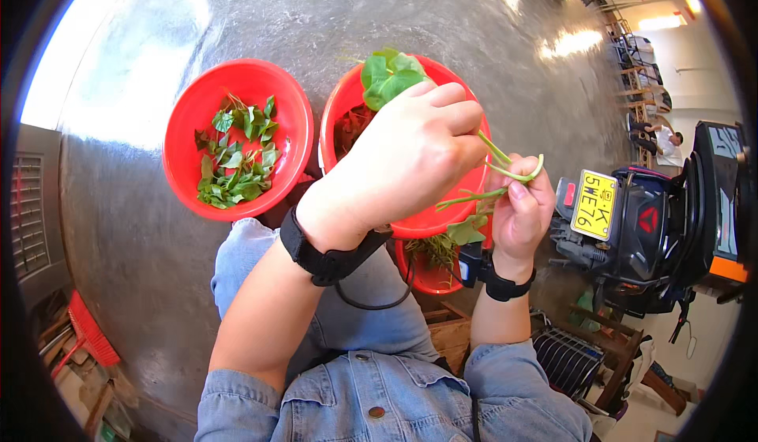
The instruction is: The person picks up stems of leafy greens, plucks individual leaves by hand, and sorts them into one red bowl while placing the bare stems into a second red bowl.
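My left hand [418, 154] is closed round a leafy green stem, with its broad green leaves [388, 76] standing out beyond the fingers. The bare stem [505, 157] leaves the hand on the right and curls into my right hand [523, 209]. There my thumb and fingers pinch it, and a cut-looking end points left. Both hands are above a red basin [438, 225], which holds dark reddish-brown plant matter, partly hidden by my left hand. A smaller leaf [467, 229] hangs below my right hand.
A red basin [180, 146] of picked leaves stands at the left. A lower red basin [434, 281] holds thin stems near my knee. A parked motorbike [655, 221] is at the right. A red broom head [91, 330] and a grey vent panel [30, 213] are far left. A person [659, 135] sits at the far right.
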`<act>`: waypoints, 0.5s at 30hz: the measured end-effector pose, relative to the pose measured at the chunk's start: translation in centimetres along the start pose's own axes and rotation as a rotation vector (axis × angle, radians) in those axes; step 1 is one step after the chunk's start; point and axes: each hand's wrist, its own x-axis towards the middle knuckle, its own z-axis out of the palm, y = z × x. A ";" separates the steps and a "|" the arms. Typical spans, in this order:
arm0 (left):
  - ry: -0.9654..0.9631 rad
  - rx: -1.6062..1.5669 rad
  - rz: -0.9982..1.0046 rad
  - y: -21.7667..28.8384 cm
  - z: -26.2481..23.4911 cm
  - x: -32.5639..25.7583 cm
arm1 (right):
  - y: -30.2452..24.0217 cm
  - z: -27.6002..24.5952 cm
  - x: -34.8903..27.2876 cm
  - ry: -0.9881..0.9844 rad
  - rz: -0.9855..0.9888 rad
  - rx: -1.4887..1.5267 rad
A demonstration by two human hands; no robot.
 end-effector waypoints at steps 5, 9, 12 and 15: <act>-0.040 -0.049 -0.025 0.1 0.4 -0.1 | 0.7 -0.4 0.0 -0.014 0.077 0.009; 0.109 -0.218 -0.233 0.3 1.0 -0.2 | 0.9 0.7 -0.1 0.064 0.111 -0.160; 0.141 -0.460 -0.528 0.8 2.1 -0.5 | 1.2 2.2 0.1 0.060 0.072 -0.193; 0.167 -0.685 -0.783 1.1 2.9 -0.7 | 1.4 1.8 0.0 0.053 0.065 -0.286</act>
